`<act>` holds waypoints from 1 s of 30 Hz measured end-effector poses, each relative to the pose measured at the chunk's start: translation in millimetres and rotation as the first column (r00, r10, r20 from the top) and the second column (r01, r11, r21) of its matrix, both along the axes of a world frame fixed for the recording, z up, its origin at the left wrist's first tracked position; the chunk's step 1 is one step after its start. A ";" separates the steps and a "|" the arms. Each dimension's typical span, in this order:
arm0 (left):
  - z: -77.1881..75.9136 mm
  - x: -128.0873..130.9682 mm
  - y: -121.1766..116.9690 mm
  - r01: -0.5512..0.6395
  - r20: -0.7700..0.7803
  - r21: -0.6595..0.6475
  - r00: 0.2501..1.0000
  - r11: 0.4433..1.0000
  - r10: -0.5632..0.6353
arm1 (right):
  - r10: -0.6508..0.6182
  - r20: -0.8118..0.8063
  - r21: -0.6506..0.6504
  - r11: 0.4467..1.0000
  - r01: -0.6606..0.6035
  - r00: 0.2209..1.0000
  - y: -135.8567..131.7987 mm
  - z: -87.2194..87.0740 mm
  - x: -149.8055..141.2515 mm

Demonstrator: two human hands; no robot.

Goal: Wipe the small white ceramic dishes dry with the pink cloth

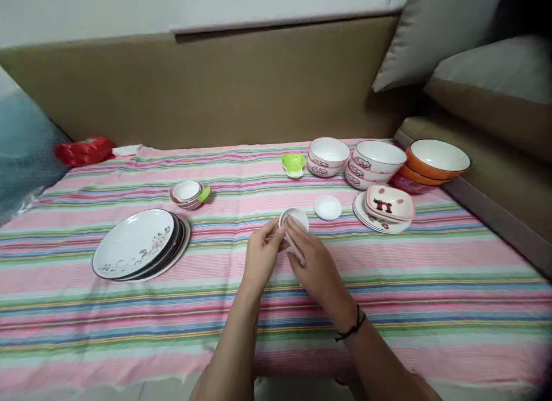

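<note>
Over the middle of the striped cloth, my left hand [263, 249] grips a small white dish [300, 215] by its left edge, fingers closed. My right hand [317, 266], with a dark cord around the wrist, presses its fingers into that dish. A pale wiping cloth [296, 254], partly covered by the fingers, shows under my right hand. Just right of the held dish, another small white dish [328, 207] lies on the striped cloth. Behind them sits a green shell-shaped dish [293, 164].
Stacked plates [133, 246] and small bowls [187, 191] stand left. To the right are white bowls [328, 154], more white bowls [377, 159], orange bowls [437, 159] and a square bowl on plates [390, 203]. A red bag [86, 151] lies far left; cushions [495, 79] are at right.
</note>
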State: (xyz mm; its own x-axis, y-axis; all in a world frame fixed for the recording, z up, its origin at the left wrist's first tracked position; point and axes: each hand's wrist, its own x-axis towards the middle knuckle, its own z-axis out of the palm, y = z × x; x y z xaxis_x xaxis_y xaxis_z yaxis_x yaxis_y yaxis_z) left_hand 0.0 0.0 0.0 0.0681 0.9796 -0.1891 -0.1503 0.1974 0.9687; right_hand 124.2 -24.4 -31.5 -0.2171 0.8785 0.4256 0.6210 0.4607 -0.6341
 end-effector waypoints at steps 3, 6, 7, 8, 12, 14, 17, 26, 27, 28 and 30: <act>3.1 -3.6 0.8 -0.069 0.039 -0.017 0.997 0.998 0.069 | -0.032 0.035 0.026 0.999 0.031 0.999 -4.6 3.3 1.4; 5.2 -3.7 0.5 -0.110 0.075 -0.023 0.991 0.994 0.112 | -0.188 0.113 0.079 0.981 0.179 0.976 -7.2 3.9 1.7; 5.6 -3.0 0.2 -0.113 0.083 -0.022 0.990 0.993 0.115 | -0.245 0.139 0.105 0.967 0.231 0.960 -7.2 3.2 1.9; 5.8 -2.1 -0.1 -0.113 0.085 -0.021 0.990 0.993 0.114 | -0.284 0.158 0.135 0.955 0.264 0.946 -6.5 1.9 2.3; 5.2 0.2 0.1 -0.071 0.005 0.000 0.997 0.997 0.071 | -0.265 0.127 0.198 0.951 0.237 0.956 1.0 -4.4 5.7; 4.7 -0.1 0.7 -0.051 -0.039 0.047 0.998 0.998 0.053 | -0.219 0.035 0.169 0.963 0.210 0.975 5.1 -4.4 5.8; 4.2 -0.3 0.4 -0.019 0.031 0.085 0.999 0.996 0.017 | -0.204 -0.141 0.091 0.972 0.218 0.969 7.6 2.6 0.2; -2.2 2.7 0.8 -0.050 0.311 -0.119 0.947 0.992 0.085 | -0.080 -0.104 0.199 0.975 0.100 0.991 -1.5 9.0 -7.4; -1.9 2.3 1.1 -0.043 0.289 -0.127 0.954 0.991 0.079 | -0.115 -0.036 0.222 0.968 0.120 0.993 -1.7 7.0 -5.0; -0.9 1.9 1.0 -0.023 0.275 -0.127 0.960 0.992 0.057 | -0.159 0.013 0.252 0.956 0.151 0.987 -1.6 5.4 -2.6; 1.8 1.6 0.0 0.044 0.290 -0.114 0.957 0.992 -0.009 | -0.216 0.051 0.317 0.929 0.189 0.975 -1.0 3.9 1.0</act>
State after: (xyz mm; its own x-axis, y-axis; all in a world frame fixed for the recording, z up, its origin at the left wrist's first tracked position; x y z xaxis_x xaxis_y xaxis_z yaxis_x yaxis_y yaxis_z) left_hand 1.6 0.0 1.8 0.1623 0.9485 -0.2719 -0.4133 0.3156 0.8542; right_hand 125.2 -25.3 -27.7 -0.0947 0.7357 0.6707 0.7660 0.4842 -0.4229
